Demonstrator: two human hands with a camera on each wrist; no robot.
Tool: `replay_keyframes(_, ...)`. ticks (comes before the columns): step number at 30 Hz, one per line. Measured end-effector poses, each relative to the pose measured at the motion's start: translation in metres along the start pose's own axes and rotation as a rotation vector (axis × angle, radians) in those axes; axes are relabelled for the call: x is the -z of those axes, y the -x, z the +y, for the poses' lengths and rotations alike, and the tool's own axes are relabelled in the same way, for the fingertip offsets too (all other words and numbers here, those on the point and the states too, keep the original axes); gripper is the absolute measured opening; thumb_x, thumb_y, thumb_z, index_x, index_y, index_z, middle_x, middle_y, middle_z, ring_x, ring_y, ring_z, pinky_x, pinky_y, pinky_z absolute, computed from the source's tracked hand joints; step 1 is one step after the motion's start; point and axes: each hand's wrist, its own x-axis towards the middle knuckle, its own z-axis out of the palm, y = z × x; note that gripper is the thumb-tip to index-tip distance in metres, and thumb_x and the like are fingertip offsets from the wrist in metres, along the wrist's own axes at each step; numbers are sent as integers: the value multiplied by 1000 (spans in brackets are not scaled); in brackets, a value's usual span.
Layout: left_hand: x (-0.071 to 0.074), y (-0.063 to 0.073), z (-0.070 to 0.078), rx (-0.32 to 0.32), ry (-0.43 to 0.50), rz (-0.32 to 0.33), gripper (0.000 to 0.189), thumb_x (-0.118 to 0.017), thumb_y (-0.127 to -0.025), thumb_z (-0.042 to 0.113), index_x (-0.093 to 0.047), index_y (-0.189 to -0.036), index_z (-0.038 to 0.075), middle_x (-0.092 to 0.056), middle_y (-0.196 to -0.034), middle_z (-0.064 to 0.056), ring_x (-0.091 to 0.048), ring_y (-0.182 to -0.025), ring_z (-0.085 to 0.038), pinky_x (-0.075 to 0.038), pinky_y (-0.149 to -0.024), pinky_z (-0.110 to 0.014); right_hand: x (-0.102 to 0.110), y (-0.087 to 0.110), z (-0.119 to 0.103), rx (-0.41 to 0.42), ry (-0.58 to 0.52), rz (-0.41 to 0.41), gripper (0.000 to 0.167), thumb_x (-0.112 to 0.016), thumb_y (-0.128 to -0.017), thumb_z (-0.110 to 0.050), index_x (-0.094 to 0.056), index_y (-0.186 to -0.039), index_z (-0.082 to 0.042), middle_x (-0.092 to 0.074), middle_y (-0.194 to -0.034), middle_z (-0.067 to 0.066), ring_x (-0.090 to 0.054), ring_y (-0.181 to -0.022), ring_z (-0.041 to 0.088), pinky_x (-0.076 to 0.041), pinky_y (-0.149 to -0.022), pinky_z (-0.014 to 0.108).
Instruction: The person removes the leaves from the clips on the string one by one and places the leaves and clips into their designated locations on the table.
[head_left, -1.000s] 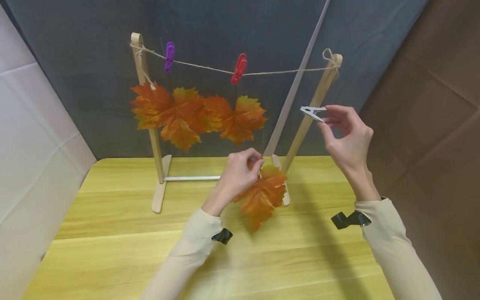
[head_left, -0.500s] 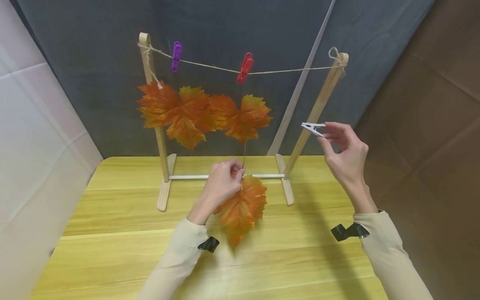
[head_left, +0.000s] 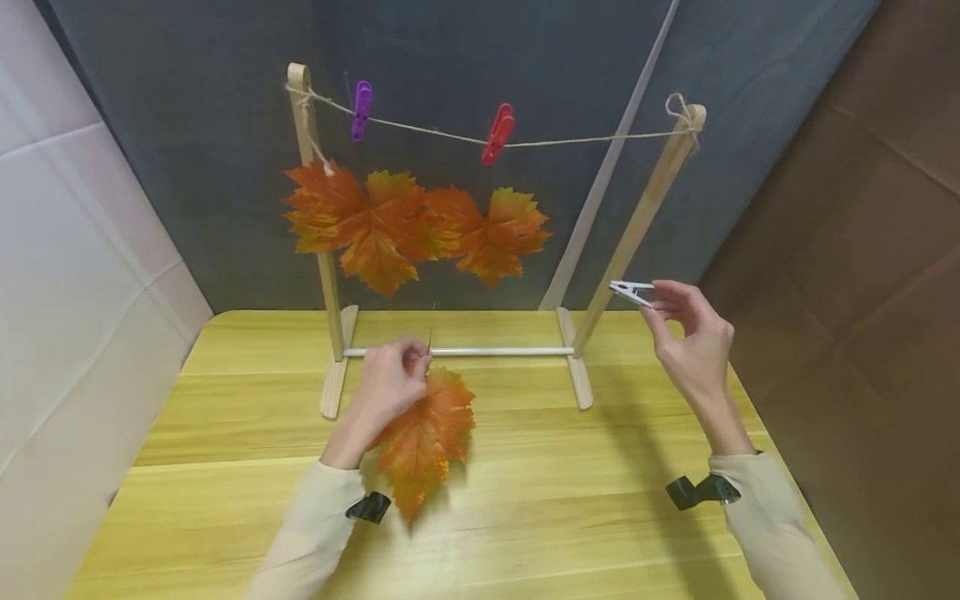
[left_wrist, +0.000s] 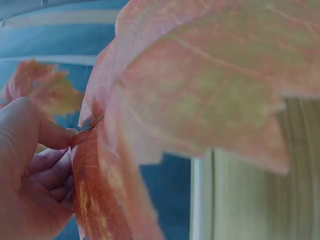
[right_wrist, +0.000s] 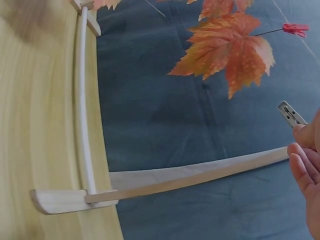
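Observation:
My left hand [head_left: 388,379] pinches the stem of an orange maple leaf [head_left: 429,442], which hangs low over the table in front of the rack. In the left wrist view that leaf [left_wrist: 200,90] fills much of the picture, thumb and finger at its base. Out to the right, my right hand [head_left: 696,346] holds a white clothespin [head_left: 632,292] between thumb and fingers, close to the rack's right post. On the twine [head_left: 427,130] a purple clothespin [head_left: 362,110] and a red clothespin [head_left: 498,135] sit apart, with orange leaves [head_left: 382,229] hanging below them.
The wooden rack has a left post [head_left: 330,292], a right post [head_left: 637,225] and a white bottom bar [head_left: 502,352]. It stands at the back of the yellow wood-grain table [head_left: 540,500]. A dark cloth [head_left: 465,50] hangs behind, with a brown cloth [head_left: 847,275] on the right.
My left hand has carried the leaf leftward and slightly down, away from the right post. The right hand has lowered with the white clothespin still held. The view has shifted slightly.

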Motion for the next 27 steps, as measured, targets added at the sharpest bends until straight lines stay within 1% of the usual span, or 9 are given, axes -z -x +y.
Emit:
replay_keyframes(6,10,8,-20,28,-39,5,8,-63,-90,5,-71,-90,3,-69,-76,-7,-61,-67,-19,-49,-64,-32,2,12,9,-29,0,0,31,-72,-84,12,-69,-115,7,-72,-97,2,-64,-82,-4,-51,-79,9)
replay_keyframes(9,14,12,-26,59,-52,-6,10,-62,-90,7,-71,-93,3,-70,-78,-8,-63,-70,-20,-51,-66,-33,1,17,12,-54,-5,-9,31,-72,-84,12,-69,-115,7,-71,-98,-7,-64,-82,-4,-51,-79,9)
replay_keyframes(10,15,14,-29,65,-57,-7,10,-63,-90,7,-71,-93,3,-70,-79,-8,-63,-70,-20,-51,-66,-33,1,19,13,-66,-11,-15,31,-72,-84,12,-69,-115,7,-71,-98,-6,-64,-82,-3,-51,-80,9)
replay_keyframes(12,18,17,-35,83,-60,-5,11,-62,-90,6,-71,-94,2,-70,-79,-9,-62,-70,-20,-50,-65,-33,0,22,15,-86,-18,-27,30,-71,-85,11,-69,-115,7,-70,-99,-12,-65,-83,-3,-52,-80,9)
replay_keyframes(13,20,19,-38,91,-59,-5,11,-62,-90,6,-72,-94,1,-70,-80,-9,-62,-69,-21,-50,-65,-33,0,24,16,-96,-18,-33,30,-71,-85,11,-69,-115,7,-70,-99,-12,-65,-83,-3,-52,-80,9)
replay_keyframes(16,25,23,-49,106,-65,-8,11,-62,-91,6,-71,-95,1,-70,-81,-10,-61,-70,-21,-49,-64,-33,-2,30,21,-117,-15,-48,29,-71,-85,11,-69,-115,7,-73,-101,7,-65,-83,-4,-52,-80,10)
replay_keyframes(19,31,28,-60,121,-83,-8,11,-61,-91,5,-70,-95,0,-69,-81,-10,-61,-71,-22,-49,-65,-33,-2,36,25,-127,-8,-53,29,-72,-86,10,-70,-115,6,-71,-103,18,-65,-86,-3,-52,-80,9)
replay_keyframes(24,39,36,-78,141,-112,6,9,-61,-90,3,-69,-93,-1,-68,-78,-10,-58,-68,-21,-48,-62,-32,-2,46,33,-145,-13,-53,29,-72,-85,11,-71,-114,6,-68,-103,13,-64,-92,2,-52,-80,10)
replay_keyframes(27,44,43,-88,165,-127,9,10,-61,-90,4,-69,-94,-1,-68,-77,-10,-57,-66,-19,-46,-61,-30,0,52,38,-171,-15,-57,29,-72,-85,11,-71,-114,6,-69,-104,16,-64,-91,1,-53,-81,10)
